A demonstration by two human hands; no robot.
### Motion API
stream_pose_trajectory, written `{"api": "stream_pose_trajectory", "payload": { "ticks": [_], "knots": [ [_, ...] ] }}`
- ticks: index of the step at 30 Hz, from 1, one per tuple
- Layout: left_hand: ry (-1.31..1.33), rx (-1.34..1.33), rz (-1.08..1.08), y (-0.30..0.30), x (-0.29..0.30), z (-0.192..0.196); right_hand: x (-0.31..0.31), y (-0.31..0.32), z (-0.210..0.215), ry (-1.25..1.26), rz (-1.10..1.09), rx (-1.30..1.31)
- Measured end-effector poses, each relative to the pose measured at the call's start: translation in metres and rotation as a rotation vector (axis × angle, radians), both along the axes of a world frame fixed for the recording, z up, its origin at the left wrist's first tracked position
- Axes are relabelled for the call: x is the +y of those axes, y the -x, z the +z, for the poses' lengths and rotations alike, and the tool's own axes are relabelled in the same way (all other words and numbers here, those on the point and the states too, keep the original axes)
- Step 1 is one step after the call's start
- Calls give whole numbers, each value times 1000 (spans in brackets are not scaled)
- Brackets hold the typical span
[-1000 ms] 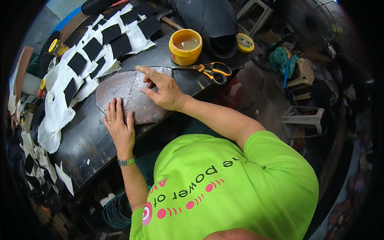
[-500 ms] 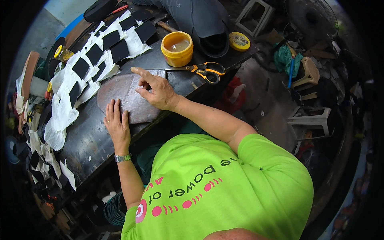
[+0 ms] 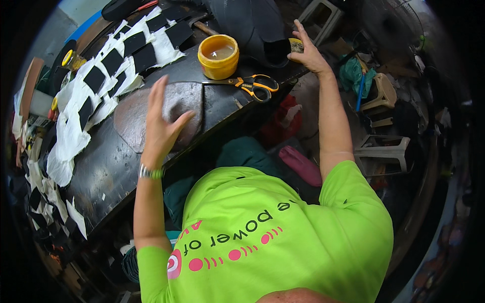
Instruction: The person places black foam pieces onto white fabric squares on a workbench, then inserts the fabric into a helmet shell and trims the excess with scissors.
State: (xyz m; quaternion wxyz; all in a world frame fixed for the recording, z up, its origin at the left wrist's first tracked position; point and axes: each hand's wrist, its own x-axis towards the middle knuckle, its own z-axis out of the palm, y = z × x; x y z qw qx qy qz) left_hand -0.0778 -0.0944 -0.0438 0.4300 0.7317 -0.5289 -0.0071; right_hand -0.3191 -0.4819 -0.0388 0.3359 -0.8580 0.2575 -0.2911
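My left hand (image 3: pixel 162 121) is raised over a flat brown slab (image 3: pixel 132 117) with rounded edges, thumb and fingers spread, holding nothing. The slab lies on the dark worktable (image 3: pixel 108 174), partly hidden by that hand. Out to the right, my right hand (image 3: pixel 312 54) is at the yellow lid (image 3: pixel 296 45) that has greyish stuff in it. Its fingers stretch upward and the thumb points left below the lid, with the hand covering the lid's right side. Between my hands stand a yellow pot (image 3: pixel 218 66) of cloudy liquid and orange-and-black scissors (image 3: pixel 256 87).
White cloth strips (image 3: pixel 76 132) with black square pieces cover the table's left side. A wooden handle (image 3: pixel 206 28) and a large dark grey piece (image 3: pixel 242 22) lie at the back. Plastic stools (image 3: pixel 383 153) and a fan (image 3: pixel 391 25) stand on the right.
My right hand has left the slab and swung right to the yellow lid. My left hand has lifted from the slab's near edge, its fingers spreading. The view has shifted slightly.
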Motion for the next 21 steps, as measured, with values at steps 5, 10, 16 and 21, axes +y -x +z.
{"api": "stream_pose_trajectory", "payload": {
  "ticks": [5,10,16,21],
  "knots": [
    [-170,207,-90,-17,-99,-10,-10,0,-15,-153,57,-218],
    [18,345,-188,-21,-142,-20,-13,7,-37,-46,-118,-193],
    [20,305,-134,-24,-148,-25,-15,4,-53,397,-274,271],
    [62,423,-227,-26,-150,-24,-26,-7,-54,401,-367,303]
  ]
}}
